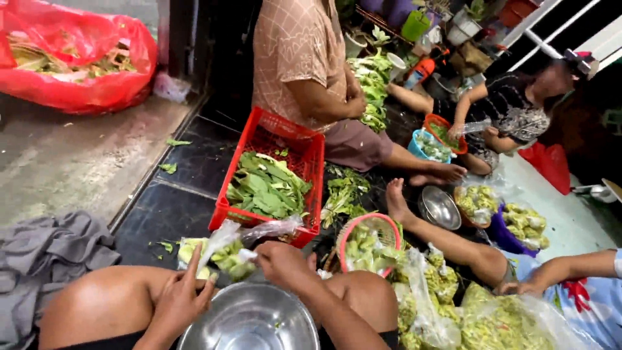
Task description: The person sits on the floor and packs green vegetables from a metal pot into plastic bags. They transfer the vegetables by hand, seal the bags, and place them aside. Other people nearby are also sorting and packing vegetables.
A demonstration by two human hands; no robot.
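Clear plastic bag (227, 249) of greens lengthwise left-right, pinched between left hand (178, 298) and right hand (280, 262).

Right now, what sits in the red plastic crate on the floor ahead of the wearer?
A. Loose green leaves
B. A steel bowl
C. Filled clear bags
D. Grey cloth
A: the red plastic crate holds a heap of loose green leaves; the steel bowl lies nearer, between the wearer's knees.
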